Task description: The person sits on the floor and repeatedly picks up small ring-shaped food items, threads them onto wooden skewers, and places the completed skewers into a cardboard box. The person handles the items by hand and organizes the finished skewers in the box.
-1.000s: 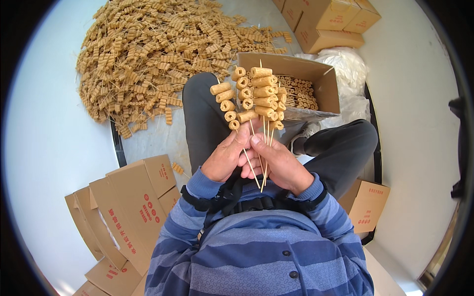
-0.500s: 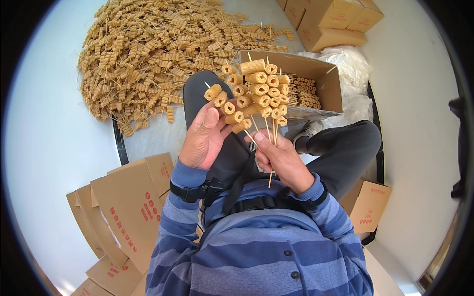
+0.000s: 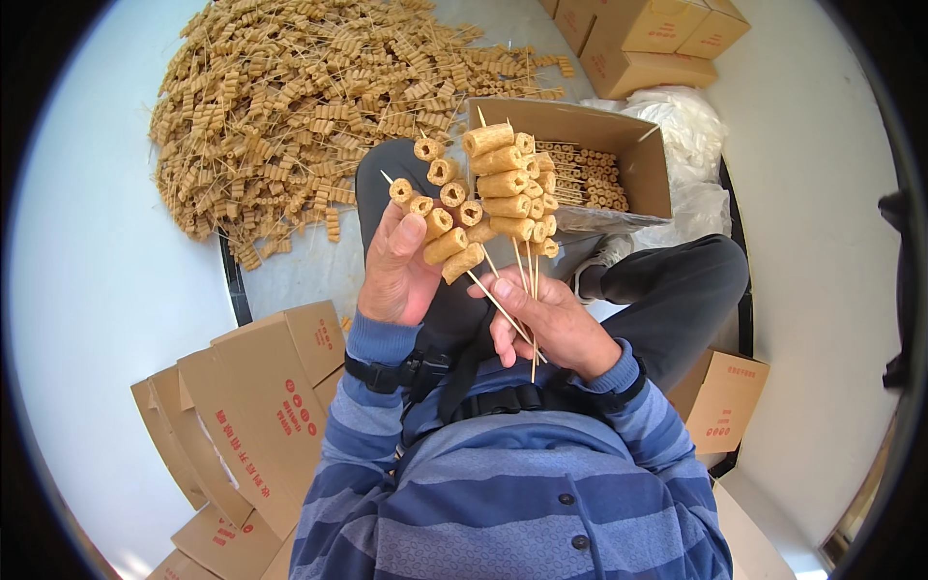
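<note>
My right hand [image 3: 558, 324] is closed around the bare lower ends of several thin wooden sticks. Short, hollow, golden-brown rolls are threaded on their upper parts. Most of these skewers [image 3: 503, 184] stand close together, fanned upward above the hand. One skewer [image 3: 445, 246] leans out to the left, its lower stick crossing over my right fingers. My left hand [image 3: 396, 271] holds that leaning skewer by its rolls, thumb in front; its other fingers are mostly hidden behind them. An open cardboard box [image 3: 643, 179] just beyond the bunch has rows of similar skewers inside.
A large heap of roll skewers [image 3: 280, 116] covers the floor at the far left. Cardboard boxes [image 3: 667, 29] and crumpled clear plastic [image 3: 691, 135] lie at the far right. Folded cartons [image 3: 251, 406] lean at my left; another carton [image 3: 720, 401] stands at my right.
The leaning skewer has tilted further left, and its lower stick now sticks out past my right fingers. The bunch in my right hand has turned, showing more of the rolls' sides.
</note>
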The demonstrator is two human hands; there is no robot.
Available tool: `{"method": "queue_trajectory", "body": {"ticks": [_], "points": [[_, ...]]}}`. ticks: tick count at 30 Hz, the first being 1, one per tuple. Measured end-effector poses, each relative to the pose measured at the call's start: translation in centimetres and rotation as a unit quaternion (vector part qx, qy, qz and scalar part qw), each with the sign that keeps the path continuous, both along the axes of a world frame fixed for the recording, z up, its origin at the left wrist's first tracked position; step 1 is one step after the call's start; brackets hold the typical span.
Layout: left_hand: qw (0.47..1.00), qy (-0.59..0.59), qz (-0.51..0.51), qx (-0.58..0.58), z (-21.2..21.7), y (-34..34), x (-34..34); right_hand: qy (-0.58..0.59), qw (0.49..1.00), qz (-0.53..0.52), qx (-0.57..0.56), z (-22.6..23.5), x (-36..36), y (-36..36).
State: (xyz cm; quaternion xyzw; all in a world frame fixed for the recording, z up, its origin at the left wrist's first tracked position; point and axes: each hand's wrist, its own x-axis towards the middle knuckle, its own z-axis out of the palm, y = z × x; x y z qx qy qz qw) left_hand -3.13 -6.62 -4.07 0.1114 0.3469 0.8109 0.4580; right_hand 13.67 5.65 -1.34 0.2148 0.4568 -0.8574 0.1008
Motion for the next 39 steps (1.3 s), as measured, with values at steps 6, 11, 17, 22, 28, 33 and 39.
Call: {"method": "queue_trajectory", "body": {"ticks": [6, 11, 17, 22, 28, 33, 39], "points": [[0.999, 0.002, 0.033, 0.004, -0.3, 0.0, -0.1, -0.005, 1.000, 0.020, 0.019, 0.1, 0.2, 0.2], [0.998, -0.018, 0.040, 0.037, -0.1, 0.1, -0.5, 0.004, 1.000, 0.005, -0.024, -0.7, 0.3, 0.6], [0.998, -0.004, 0.017, 0.054, 0.0, 0.0, -1.0, 0.032, 0.995, 0.069, -0.068, -1.0, 1.0, 1.4], [0.998, 0.025, 0.023, 0.058, 0.0, 0.1, -1.1, 0.026, 0.995, 0.075, -0.063, -0.9, 1.0, 1.3], [0.996, 0.054, 0.071, -0.013, 0.6, 0.9, 0.5, 0.034, 0.996, 0.085, -0.009, -0.7, 0.6, 0.8], [0.997, 0.063, 0.042, -0.029, 0.9, 1.1, 1.2, 0.021, 0.998, 0.056, 0.011, -0.5, 0.6, 0.9], [0.996, 0.088, 0.024, -0.004, 0.9, 1.5, 1.7, -0.017, 0.999, -0.002, -0.032, -0.8, 0.3, 0.8]]}}
